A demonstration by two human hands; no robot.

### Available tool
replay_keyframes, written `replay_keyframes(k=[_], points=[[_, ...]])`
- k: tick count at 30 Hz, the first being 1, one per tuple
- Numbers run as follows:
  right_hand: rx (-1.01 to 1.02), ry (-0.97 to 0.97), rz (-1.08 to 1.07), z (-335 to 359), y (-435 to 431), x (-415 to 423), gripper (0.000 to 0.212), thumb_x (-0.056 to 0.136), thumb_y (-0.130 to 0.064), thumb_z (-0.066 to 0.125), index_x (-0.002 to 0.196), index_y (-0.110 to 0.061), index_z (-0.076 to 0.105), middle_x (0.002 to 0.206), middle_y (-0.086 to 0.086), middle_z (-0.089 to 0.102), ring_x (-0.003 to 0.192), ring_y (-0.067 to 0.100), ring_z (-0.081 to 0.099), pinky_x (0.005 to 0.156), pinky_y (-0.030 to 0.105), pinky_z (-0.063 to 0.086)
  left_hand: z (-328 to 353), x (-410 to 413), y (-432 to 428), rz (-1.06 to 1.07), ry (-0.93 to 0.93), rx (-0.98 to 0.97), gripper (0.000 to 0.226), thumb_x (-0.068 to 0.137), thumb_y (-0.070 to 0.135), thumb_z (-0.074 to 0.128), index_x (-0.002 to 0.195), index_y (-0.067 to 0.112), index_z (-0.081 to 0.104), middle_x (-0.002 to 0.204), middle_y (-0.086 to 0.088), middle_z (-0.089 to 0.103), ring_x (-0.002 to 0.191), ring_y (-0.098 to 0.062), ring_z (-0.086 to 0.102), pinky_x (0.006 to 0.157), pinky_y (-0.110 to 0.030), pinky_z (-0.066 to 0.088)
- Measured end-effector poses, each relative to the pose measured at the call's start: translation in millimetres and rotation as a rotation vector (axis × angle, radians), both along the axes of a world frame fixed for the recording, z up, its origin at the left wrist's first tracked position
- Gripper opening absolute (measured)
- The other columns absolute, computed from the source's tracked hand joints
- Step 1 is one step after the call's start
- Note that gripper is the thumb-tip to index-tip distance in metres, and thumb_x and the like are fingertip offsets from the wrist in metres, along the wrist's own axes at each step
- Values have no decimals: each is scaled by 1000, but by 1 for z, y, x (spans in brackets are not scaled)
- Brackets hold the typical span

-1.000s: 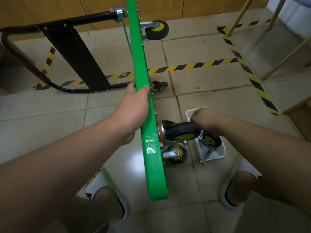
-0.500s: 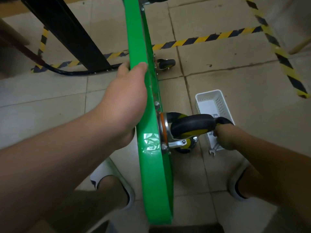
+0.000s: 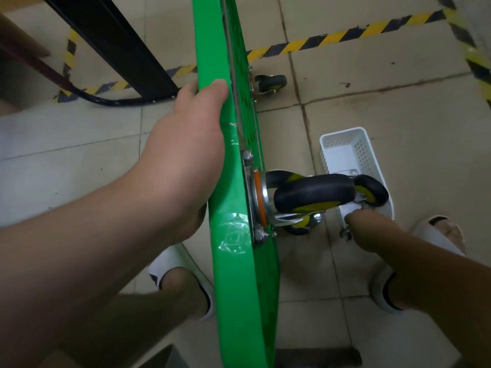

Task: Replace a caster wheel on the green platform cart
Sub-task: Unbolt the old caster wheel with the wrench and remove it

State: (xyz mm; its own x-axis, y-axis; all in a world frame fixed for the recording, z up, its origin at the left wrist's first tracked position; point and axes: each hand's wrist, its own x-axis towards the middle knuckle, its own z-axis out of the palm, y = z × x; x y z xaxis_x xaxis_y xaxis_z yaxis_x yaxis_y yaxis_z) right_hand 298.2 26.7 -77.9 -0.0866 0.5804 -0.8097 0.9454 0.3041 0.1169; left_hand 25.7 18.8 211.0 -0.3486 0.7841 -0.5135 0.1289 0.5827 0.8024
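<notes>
Green cart stands on edge. Left hand clamps its upper rim, thumb wrapped over. A caster juts sideways from the underside. Right hand reaches down at the near end of a white basket; its grip is hidden.

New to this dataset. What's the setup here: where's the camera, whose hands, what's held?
No robot here: a person works with bare hands, filmed by one wide-angle camera worn on the head, looking down. The green platform cart stands tipped on its edge on the beige tiled floor. The left hand grips its upper edge. A black caster wheel with a yellow hub sticks out from the underside. Beside it stands a white perforated plastic basket with a loose second caster inside. The right hand reaches to the basket's near end, at a metal wrench; whether it grips it is unclear.
</notes>
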Motion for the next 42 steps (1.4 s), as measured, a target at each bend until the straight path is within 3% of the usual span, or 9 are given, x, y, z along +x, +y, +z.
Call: replay_keyframes(k=[5,11,16,20,27,31,34,37,42], points=[[26,53,67,-12,2,8,27,93,-12,59,119,-15,64,124,6,61,113,22,62,93,29,48,-3,-1,0,3,10,8,28,93,55,50,117,51,64,101,-1,73,90,-28,72,86,-53,56],[110,116,72,-23,-3,15,18,92,-12,57,108,-18,63,101,2,52,105,22,62,84,27,46,-4,-3,0,-20,-6,7,27,93,55,50,113,47,66,101,-2,73,90,-28,72,87,-53,56],[131,140,32,-24,-5,11,22,91,-19,61,112,-14,65,113,5,66,105,19,64,93,26,49,-8,-5,2,-46,-16,18,36,88,58,48,120,48,62,105,-3,74,94,-32,72,88,-56,54],[140,160,80,-17,-8,-1,19,91,-29,65,109,-24,68,107,3,66,100,20,65,89,29,53,-9,-5,2,-56,-27,40,46,85,59,46,128,47,58,107,0,74,96,-31,72,88,-54,55],[228,277,107,5,-13,-11,13,97,-18,52,105,-23,62,99,3,65,89,21,63,77,30,53,-10,-6,2,-52,-44,45,57,82,57,45,137,46,50,117,-1,69,98,-29,70,88,-51,56],[217,360,-16,32,4,-14,19,96,-15,53,112,-18,63,103,4,65,92,21,63,82,34,55,-10,-5,1,-59,-65,70,49,90,54,44,138,43,49,116,-2,67,100,-29,69,91,-52,55],[259,403,-152,64,19,-16,11,97,-17,57,107,-16,61,103,4,64,84,16,60,75,21,48,-9,-2,1,-58,-69,83,48,93,53,44,140,43,46,117,0,67,101,-27,68,91,-51,54],[383,529,-438,96,38,-13,12,94,-25,59,97,-17,67,100,9,71,89,31,65,77,35,54,-7,-2,1,-45,-74,90,43,98,49,43,141,41,45,113,0,67,99,-26,68,90,-51,56],[312,867,-864,158,64,-7,13,94,-20,65,95,-8,70,92,16,74,82,28,76,86,48,61,-5,-1,0,-56,-98,83,42,102,46,39,143,40,42,113,-3,66,96,-30,70,87,-52,58]])
